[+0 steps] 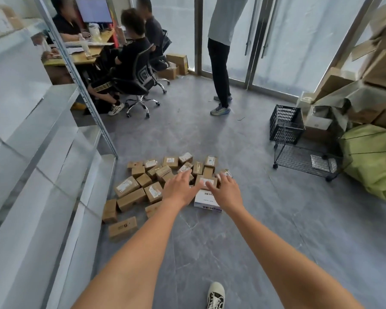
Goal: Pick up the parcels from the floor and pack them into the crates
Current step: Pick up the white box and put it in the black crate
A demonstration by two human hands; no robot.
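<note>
Several small brown cardboard parcels (140, 186) with white labels lie heaped on the grey floor ahead of me. A white box with blue print (204, 199) sits at the heap's near right edge. My left hand (179, 187) and my right hand (226, 189) stretch out over the heap with fingers spread, holding nothing; whether they touch the parcels I cannot tell. A black plastic crate (285, 124) stands to the right, well beyond my hands.
A black wire trolley (305, 158) stands in front of the crate. A green sack (374, 161) and stacked cartons fill the right side. Metal shelving (42, 152) runs along the left. A person stands ahead; others sit at a desk at back left.
</note>
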